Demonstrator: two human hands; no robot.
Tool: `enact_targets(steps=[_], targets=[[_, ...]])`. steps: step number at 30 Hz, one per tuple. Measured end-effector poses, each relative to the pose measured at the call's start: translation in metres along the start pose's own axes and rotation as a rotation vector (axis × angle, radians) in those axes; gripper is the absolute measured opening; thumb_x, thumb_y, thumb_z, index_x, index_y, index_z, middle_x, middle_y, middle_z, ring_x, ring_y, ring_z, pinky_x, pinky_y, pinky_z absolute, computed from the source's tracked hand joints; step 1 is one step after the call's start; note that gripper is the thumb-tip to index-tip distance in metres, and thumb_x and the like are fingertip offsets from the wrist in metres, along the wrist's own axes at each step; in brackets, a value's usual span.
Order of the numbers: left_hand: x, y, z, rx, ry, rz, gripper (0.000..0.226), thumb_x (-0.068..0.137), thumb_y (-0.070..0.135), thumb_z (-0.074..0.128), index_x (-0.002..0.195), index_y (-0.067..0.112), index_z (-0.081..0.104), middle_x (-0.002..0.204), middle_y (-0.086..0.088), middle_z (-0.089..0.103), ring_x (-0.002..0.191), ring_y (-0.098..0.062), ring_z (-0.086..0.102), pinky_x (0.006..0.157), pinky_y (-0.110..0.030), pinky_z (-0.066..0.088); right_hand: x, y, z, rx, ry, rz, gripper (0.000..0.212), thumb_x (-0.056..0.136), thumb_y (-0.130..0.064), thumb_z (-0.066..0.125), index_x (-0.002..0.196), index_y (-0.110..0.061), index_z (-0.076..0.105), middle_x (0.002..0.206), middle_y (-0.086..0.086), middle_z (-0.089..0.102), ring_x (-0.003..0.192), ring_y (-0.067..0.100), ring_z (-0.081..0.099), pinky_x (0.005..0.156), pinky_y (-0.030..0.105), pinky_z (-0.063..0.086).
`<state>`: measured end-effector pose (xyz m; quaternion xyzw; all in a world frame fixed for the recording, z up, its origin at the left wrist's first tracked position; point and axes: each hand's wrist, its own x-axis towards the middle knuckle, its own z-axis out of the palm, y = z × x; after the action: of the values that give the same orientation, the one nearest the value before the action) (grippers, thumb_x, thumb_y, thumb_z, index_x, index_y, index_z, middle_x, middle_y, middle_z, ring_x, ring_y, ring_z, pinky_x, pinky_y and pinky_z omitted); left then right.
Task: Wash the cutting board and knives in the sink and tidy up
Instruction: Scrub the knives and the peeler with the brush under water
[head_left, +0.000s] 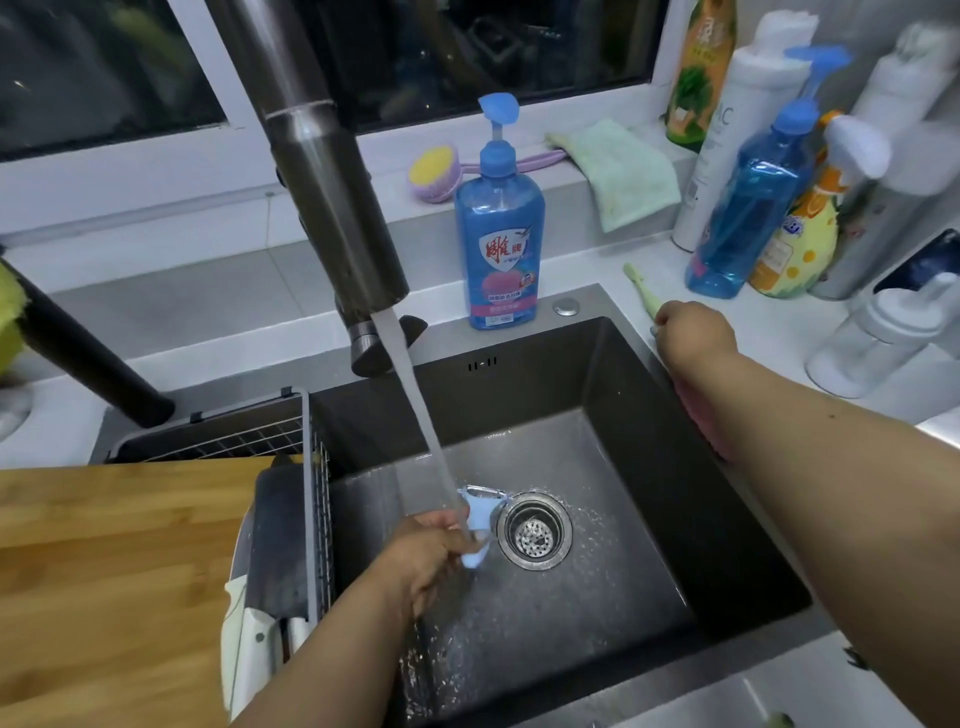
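Left hand (434, 551) grips a light-blue peeler (480, 525) under the faucet's (332, 176) water stream (415, 395), low in the sink (649, 415) beside the drain strainer (535, 530). Right hand (693, 332) – fingers curled – pinches a green-handled tool (641, 291) on the tabletop (769, 332). Wooden cutting board (114, 561) lies left, over the wire rack (311, 467).

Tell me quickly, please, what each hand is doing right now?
Left hand: grips the light blue peeler under the running water.
Right hand: curled on the green brush.
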<state>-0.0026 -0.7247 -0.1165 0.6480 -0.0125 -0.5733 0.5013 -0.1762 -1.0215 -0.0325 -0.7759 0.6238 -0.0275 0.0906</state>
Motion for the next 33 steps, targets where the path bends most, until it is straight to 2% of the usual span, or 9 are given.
enact_targets(steps=[3,7,9,14,18,22,27,30,33], targets=[[-0.001,-0.001,-0.002,-0.023,0.000,-0.002,0.052,0.065,-0.017,0.071,0.114,-0.007,0.061,0.108,-0.023,0.067,0.084,-0.028,0.068,0.079,-0.030,0.056,-0.018,-0.009,-0.002,-0.026,0.217,-0.061,0.035,0.096,-0.028,0.048,0.124,-0.010,0.059,0.120,0.016,0.057,0.109,0.036,0.051,0.092,0.044,0.043],[-0.007,-0.002,-0.001,-0.010,0.006,-0.003,0.040,0.074,-0.024,0.061,0.110,-0.006,0.061,0.097,-0.019,0.067,0.074,-0.022,0.068,0.062,-0.023,0.057,-0.081,-0.044,0.014,0.326,0.325,-0.240,0.025,0.087,-0.018,0.058,0.107,-0.006,0.065,0.109,0.018,0.064,0.103,0.038,0.055,0.090,0.043,0.045],[-0.014,-0.002,-0.001,0.002,-0.006,-0.002,0.038,0.076,-0.022,0.060,0.109,-0.003,0.061,0.097,-0.016,0.066,0.078,-0.022,0.065,0.060,-0.023,0.056,-0.116,-0.059,0.037,0.449,0.141,-0.272,0.020,0.086,-0.018,0.059,0.102,-0.009,0.066,0.103,0.015,0.066,0.099,0.034,0.059,0.086,0.036,0.047],[-0.031,0.000,-0.014,0.078,0.075,0.055,0.036,0.075,-0.020,0.062,0.104,0.001,0.063,0.092,-0.016,0.068,0.073,-0.024,0.064,0.063,-0.026,0.051,-0.181,-0.088,0.089,0.660,-0.452,-0.059,0.010,0.089,-0.017,0.056,0.093,-0.020,0.064,0.096,0.003,0.067,0.088,0.021,0.061,0.076,0.022,0.041],[-0.044,0.005,-0.024,0.201,0.132,0.168,0.035,0.074,-0.019,0.064,0.102,0.001,0.063,0.087,-0.014,0.068,0.071,-0.023,0.064,0.061,-0.026,0.052,-0.205,-0.109,0.098,0.851,-0.644,0.049,0.022,0.087,-0.001,0.053,0.074,-0.018,0.060,0.065,0.003,0.058,0.056,0.016,0.050,0.059,0.027,0.040],[-0.060,0.008,-0.033,0.359,0.155,0.271,0.031,0.074,-0.013,0.068,0.098,0.006,0.063,0.082,-0.009,0.067,0.067,-0.019,0.061,0.057,-0.023,0.048,-0.226,-0.123,0.086,0.983,-0.755,0.099,0.025,0.091,0.005,0.045,0.077,-0.014,0.053,0.069,0.011,0.056,0.053,0.015,0.047,0.046,0.021,0.035],[-0.075,0.011,-0.041,0.446,0.167,0.311,0.033,0.075,-0.011,0.069,0.105,0.002,0.064,0.092,-0.011,0.068,0.077,-0.019,0.063,0.067,-0.025,0.052,-0.231,-0.129,0.076,0.856,-0.655,0.041,0.017,0.093,-0.002,0.045,0.090,-0.011,0.059,0.076,0.009,0.061,0.064,0.020,0.056,0.058,0.025,0.042],[-0.084,0.018,-0.047,0.452,0.184,0.342,0.029,0.077,-0.008,0.070,0.102,0.006,0.064,0.091,-0.009,0.067,0.075,-0.016,0.062,0.061,-0.018,0.050,-0.212,-0.136,0.055,0.552,-0.444,-0.188,0.023,0.094,-0.007,0.045,0.108,-0.010,0.063,0.108,0.012,0.066,0.098,0.028,0.061,0.086,0.032,0.049],[-0.091,0.028,-0.051,0.435,0.200,0.365,0.028,0.078,-0.008,0.069,0.102,0.005,0.066,0.088,-0.008,0.069,0.073,-0.016,0.063,0.062,-0.020,0.051,-0.197,-0.152,0.007,0.711,-0.450,-0.343,0.043,0.092,0.000,0.047,0.133,-0.014,0.051,0.129,0.009,0.056,0.116,0.022,0.054,0.097,0.034,0.044]])
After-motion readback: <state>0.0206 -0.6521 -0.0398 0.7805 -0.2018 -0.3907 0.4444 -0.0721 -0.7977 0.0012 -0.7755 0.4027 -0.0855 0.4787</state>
